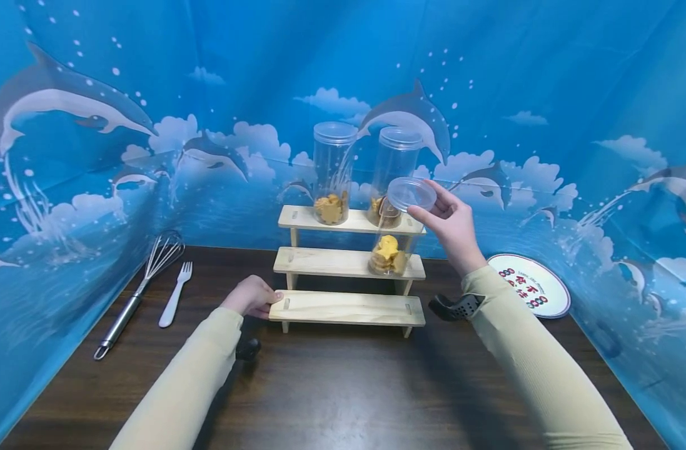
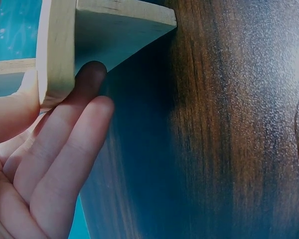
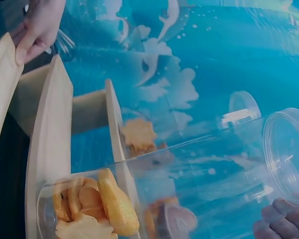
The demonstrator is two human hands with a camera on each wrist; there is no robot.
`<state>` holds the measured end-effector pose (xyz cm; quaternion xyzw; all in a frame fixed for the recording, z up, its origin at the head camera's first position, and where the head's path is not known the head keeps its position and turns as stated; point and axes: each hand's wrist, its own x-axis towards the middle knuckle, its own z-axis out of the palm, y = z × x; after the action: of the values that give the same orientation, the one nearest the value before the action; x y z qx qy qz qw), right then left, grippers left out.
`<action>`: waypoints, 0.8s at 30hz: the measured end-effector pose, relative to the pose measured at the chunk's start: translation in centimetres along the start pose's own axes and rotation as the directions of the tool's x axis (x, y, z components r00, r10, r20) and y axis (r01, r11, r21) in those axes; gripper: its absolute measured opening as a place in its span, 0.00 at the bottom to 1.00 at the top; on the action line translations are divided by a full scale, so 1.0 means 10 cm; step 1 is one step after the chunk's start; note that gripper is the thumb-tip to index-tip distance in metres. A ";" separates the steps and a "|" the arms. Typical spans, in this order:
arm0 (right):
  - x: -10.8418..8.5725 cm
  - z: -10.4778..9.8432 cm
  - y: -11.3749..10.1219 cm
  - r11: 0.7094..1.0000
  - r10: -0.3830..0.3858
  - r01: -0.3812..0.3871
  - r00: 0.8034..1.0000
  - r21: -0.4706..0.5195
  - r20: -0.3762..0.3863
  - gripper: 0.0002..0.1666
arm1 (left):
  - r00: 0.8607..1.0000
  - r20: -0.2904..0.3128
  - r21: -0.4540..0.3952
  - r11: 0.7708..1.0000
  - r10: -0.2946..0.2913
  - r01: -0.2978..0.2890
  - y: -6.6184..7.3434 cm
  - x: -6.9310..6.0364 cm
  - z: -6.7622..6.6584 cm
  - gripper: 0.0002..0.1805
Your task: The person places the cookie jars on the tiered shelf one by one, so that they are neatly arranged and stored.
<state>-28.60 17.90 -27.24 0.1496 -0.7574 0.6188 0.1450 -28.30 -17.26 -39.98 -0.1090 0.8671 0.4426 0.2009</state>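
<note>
Right now the person's right hand grips the clear plastic lid at the top of a tall, clear cylindrical jar at the middle step of a pale wooden three-step stand. Yellow and tan biscuit-like pieces lie at the jar's bottom. Over at the lowest step's left end, the left hand pinches the board, thumb above, fingers below. Two similar lidded jars stand on the top step. A steel whisk and white fork lie left on the dark wooden desk.
</note>
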 end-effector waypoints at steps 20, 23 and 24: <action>0.20 0.98 -0.06 0.998 -0.016 0.009 0.993 0.057 0.120 0.40 | 1.000 0.010 -0.030 1.000 0.005 -0.004 -0.01 0.00 0.01 0.16; 0.23 1.07 -0.06 0.998 -0.025 0.017 0.991 0.064 0.128 0.40 | 1.000 0.010 -0.016 1.000 0.006 -0.006 -0.01 0.00 0.00 0.15; 0.24 1.09 -0.06 0.997 -0.027 0.018 0.991 0.070 0.131 0.40 | 1.000 0.009 -0.012 1.000 0.005 -0.005 -0.01 0.01 -0.01 0.15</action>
<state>-30.89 6.95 -27.81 0.2036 -0.7419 0.6315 0.0961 -28.33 -17.40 -40.05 -0.1058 0.8638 0.4488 0.2032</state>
